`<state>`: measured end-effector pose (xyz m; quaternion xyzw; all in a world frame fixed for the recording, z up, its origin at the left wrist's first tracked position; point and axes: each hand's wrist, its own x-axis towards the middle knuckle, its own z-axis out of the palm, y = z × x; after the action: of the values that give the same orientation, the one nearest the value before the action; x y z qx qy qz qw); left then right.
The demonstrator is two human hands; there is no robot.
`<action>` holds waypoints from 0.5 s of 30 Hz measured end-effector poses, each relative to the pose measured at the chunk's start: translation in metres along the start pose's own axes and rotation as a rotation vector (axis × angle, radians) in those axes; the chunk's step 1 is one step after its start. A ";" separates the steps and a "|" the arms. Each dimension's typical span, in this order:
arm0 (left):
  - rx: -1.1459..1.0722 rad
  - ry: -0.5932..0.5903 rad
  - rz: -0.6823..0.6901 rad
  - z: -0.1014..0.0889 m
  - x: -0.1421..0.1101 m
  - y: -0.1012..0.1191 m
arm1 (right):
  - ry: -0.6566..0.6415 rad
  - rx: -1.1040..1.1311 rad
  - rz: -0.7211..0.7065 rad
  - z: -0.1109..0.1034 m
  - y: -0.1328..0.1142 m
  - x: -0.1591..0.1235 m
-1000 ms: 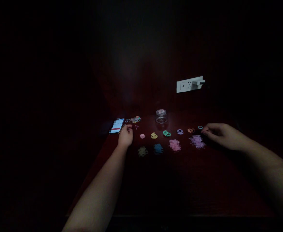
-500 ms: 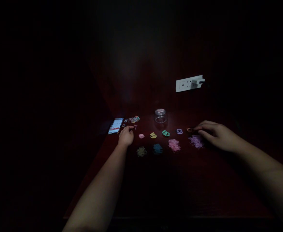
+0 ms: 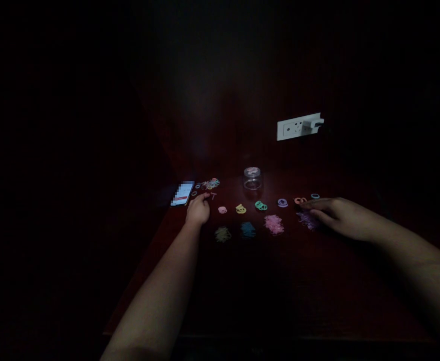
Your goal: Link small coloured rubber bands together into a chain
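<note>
My left hand (image 3: 198, 210) rests on the dark red table (image 3: 265, 281), fingers curled, its tip by a mixed heap of small coloured bands (image 3: 209, 184) next to a lit phone (image 3: 183, 193). I cannot see what the fingers hold, if anything. My right hand (image 3: 335, 215) lies low over a purple pile of bands (image 3: 305, 218), fingers stretched left, tips beside the orange rings (image 3: 299, 200). A blue ring (image 3: 315, 196) lies just behind them.
A small clear jar (image 3: 252, 179) stands at the back. Rows of sorted bands lie between my hands: pink (image 3: 222, 210), yellow (image 3: 240, 209), green (image 3: 260, 205) and violet (image 3: 282, 202) rings, with olive (image 3: 222, 234), blue (image 3: 247, 229) and pink (image 3: 273, 224) piles in front. A wall socket with a plug (image 3: 298, 126) is behind.
My right hand went left from the blue ring to the orange rings, then settled lower over the purple pile. My left hand has hardly moved.
</note>
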<state>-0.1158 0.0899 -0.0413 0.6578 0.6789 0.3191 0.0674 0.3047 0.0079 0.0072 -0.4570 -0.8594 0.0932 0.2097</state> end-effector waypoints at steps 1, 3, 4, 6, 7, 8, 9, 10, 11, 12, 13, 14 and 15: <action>0.003 -0.002 0.000 0.000 0.000 0.000 | 0.007 0.002 -0.006 0.000 -0.001 0.000; 0.010 -0.005 0.000 0.000 0.000 0.000 | 0.021 0.008 -0.016 -0.001 -0.004 0.000; 0.014 -0.006 0.001 0.000 0.000 0.000 | 0.029 0.012 -0.019 -0.002 -0.005 0.000; 0.026 -0.010 0.003 0.000 0.000 0.000 | 0.049 0.021 -0.017 -0.003 -0.007 0.000; 0.032 -0.012 0.006 0.000 0.000 0.000 | 0.062 0.029 -0.013 -0.004 -0.008 0.000; 0.039 -0.015 0.009 0.000 0.001 0.001 | 0.077 0.039 -0.009 -0.004 -0.009 0.000; 0.046 -0.018 0.011 0.001 0.002 0.001 | 0.092 0.054 -0.007 -0.004 -0.009 0.000; 0.053 -0.020 0.013 0.001 0.003 0.001 | 0.106 0.070 -0.007 -0.004 -0.009 0.000; 0.059 -0.021 0.014 0.002 0.005 0.002 | 0.120 0.086 -0.008 -0.004 -0.009 0.000; 0.064 -0.021 0.016 0.003 0.007 0.002 | 0.131 0.101 -0.008 -0.004 -0.009 0.000; 0.068 -0.021 0.017 0.004 0.009 0.003 | 0.141 0.111 -0.006 -0.004 -0.009 0.000; 0.071 -0.020 0.021 0.005 0.011 0.003 | 0.149 0.116 -0.003 -0.005 -0.009 0.000; 0.072 -0.020 0.025 0.007 0.013 0.003 | 0.156 0.120 0.000 -0.005 -0.009 0.000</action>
<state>-0.1112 0.1042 -0.0404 0.6716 0.6808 0.2888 0.0465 0.3005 0.0028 0.0149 -0.4496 -0.8333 0.1087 0.3029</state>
